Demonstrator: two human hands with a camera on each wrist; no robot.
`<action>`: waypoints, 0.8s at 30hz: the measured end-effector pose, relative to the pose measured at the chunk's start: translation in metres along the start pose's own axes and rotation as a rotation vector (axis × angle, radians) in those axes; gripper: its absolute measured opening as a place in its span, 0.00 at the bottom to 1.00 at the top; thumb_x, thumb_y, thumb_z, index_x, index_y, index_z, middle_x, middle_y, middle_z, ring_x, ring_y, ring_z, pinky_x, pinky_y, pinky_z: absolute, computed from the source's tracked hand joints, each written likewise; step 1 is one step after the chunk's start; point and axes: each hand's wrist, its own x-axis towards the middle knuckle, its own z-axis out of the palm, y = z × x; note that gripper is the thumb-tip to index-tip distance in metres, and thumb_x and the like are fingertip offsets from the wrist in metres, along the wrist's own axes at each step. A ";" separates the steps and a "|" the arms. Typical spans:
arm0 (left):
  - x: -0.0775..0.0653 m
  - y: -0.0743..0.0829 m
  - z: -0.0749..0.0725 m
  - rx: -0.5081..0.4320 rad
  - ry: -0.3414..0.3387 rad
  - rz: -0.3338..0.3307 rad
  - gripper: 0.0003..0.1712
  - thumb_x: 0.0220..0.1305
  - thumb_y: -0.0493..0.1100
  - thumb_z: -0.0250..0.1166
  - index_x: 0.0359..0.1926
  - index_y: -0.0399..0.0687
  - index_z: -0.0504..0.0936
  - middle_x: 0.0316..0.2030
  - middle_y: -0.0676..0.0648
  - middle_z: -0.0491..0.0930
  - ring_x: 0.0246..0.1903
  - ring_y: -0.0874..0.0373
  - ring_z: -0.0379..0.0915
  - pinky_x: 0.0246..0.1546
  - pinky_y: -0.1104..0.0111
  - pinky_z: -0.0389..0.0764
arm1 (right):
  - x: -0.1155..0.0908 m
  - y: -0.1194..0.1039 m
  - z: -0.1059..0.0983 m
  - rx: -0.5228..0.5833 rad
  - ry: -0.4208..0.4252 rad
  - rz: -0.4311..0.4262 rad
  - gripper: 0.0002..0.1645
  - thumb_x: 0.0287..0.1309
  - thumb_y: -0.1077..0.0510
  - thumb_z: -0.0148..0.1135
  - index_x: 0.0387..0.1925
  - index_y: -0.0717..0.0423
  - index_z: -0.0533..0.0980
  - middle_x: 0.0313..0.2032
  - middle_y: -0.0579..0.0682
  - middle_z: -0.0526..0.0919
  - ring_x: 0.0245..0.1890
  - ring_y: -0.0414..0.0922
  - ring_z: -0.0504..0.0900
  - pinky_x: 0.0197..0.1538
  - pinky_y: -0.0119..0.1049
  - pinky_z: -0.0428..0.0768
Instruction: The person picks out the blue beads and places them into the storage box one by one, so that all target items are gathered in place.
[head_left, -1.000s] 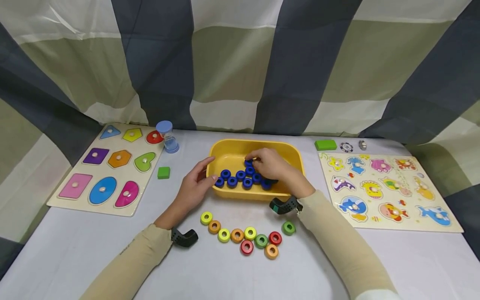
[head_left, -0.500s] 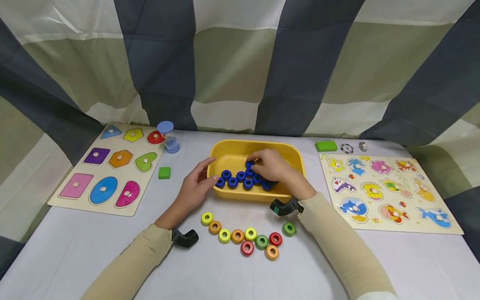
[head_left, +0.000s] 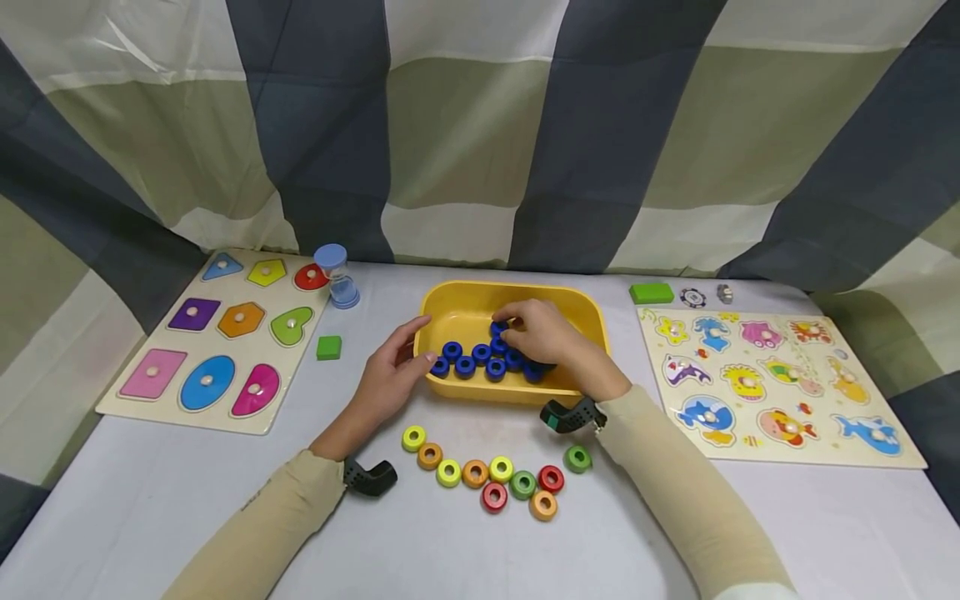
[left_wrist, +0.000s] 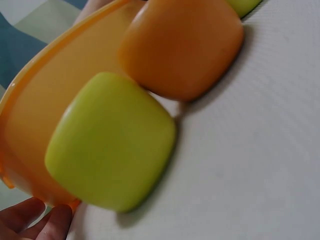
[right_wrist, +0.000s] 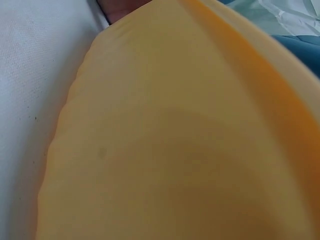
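Note:
A yellow plastic tub stands mid-table in the head view, with several dark blue rings in its front half. My left hand holds the tub's left end, thumb at the front rim and fingers along the outer wall. Inside the tub, my right hand pinches a blue ring at the back of the group; its palm hides part of the rings on the right. In the left wrist view, fingertips touch the tub wall. The right wrist view shows mostly the tub's outer wall.
In front of the tub lie loose rings: yellow, orange, red and green. A shape puzzle board and sand timer are left; an animal puzzle board is right. Green blocks lie near both boards.

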 end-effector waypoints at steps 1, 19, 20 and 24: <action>0.000 0.000 0.000 0.002 0.001 0.002 0.30 0.69 0.44 0.58 0.70 0.56 0.65 0.71 0.49 0.63 0.67 0.50 0.65 0.68 0.56 0.69 | 0.000 0.000 0.000 0.003 0.002 -0.002 0.20 0.63 0.59 0.58 0.55 0.56 0.79 0.53 0.55 0.82 0.50 0.49 0.80 0.58 0.45 0.79; -0.010 0.030 -0.003 -0.007 -0.014 -0.030 0.31 0.69 0.38 0.57 0.71 0.43 0.63 0.71 0.40 0.61 0.68 0.43 0.63 0.69 0.53 0.68 | -0.046 0.007 -0.032 0.024 0.205 -0.165 0.21 0.63 0.57 0.60 0.57 0.58 0.77 0.55 0.56 0.81 0.54 0.54 0.79 0.52 0.50 0.82; -0.008 0.026 -0.003 -0.010 -0.014 -0.028 0.31 0.69 0.38 0.57 0.71 0.44 0.63 0.72 0.41 0.61 0.68 0.43 0.62 0.69 0.53 0.67 | -0.051 0.009 -0.035 0.017 0.218 -0.166 0.21 0.63 0.57 0.60 0.56 0.58 0.78 0.56 0.56 0.81 0.53 0.54 0.79 0.52 0.51 0.82; -0.001 0.005 -0.001 -0.023 -0.001 -0.018 0.31 0.69 0.40 0.58 0.71 0.49 0.63 0.72 0.44 0.61 0.69 0.45 0.61 0.69 0.54 0.67 | -0.067 0.021 -0.040 -0.012 0.259 -0.167 0.20 0.62 0.58 0.61 0.56 0.58 0.78 0.56 0.56 0.80 0.53 0.54 0.79 0.52 0.52 0.82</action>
